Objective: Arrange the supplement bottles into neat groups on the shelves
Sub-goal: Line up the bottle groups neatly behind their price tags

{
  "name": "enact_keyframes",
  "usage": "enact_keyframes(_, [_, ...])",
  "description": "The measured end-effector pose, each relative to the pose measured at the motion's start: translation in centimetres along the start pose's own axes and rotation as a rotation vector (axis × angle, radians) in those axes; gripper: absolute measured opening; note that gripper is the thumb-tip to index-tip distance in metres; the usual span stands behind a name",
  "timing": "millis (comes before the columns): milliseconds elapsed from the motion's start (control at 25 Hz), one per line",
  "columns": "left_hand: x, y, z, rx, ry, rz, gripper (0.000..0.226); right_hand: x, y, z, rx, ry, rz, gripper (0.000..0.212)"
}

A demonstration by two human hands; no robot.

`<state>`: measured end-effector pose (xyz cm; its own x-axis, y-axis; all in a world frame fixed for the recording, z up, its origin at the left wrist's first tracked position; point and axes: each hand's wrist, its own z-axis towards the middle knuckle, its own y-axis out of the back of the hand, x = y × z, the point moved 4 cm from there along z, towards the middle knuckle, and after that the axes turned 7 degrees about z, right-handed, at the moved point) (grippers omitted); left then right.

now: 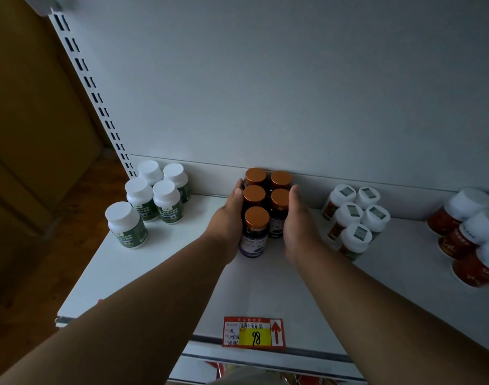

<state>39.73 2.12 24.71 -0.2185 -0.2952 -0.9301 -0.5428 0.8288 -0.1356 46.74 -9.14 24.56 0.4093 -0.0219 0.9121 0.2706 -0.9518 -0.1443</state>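
White shelf (160,273) under dim light carries every bottle group. At its far middle, against the back panel, stand five dark bottles with copper caps (256,218). My left hand (228,218) presses flat on their left side, my right hand (296,220) on their right, fingers straight and close together. Green-labelled white-capped bottles (143,201) stand far left; orange-labelled ones (351,218) sit just right; red ones (471,240) lie at the right edge. A price tag (253,332) hangs near.
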Motion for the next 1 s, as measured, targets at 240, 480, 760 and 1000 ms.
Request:
enact_keyframes(240, [-0.9, 0.1, -0.4, -0.010, 0.031, -0.002, 0.048, 0.5, -0.4, -0.5, -0.022, 0.061, -0.014, 0.073])
enact_keyframes(480, [-1.0, 1.3, -1.5, -0.008, -0.051, 0.164, 0.045, 1.3, 0.8, -2.6, -0.008, 0.021, -0.030, 0.073])
enact_keyframes(760, [0.4, 4.2, -7.6, -0.133, -0.141, 0.648, 0.033, -3.1, 1.4, -8.8, 0.010, 0.446, -0.622, 0.034])
enact_keyframes(1000, [0.2, 4.6, -7.4, -0.115, -0.206, 0.724, 0.022, -3.2, -0.1, -8.4, -0.034, 0.470, -0.627, 0.026])
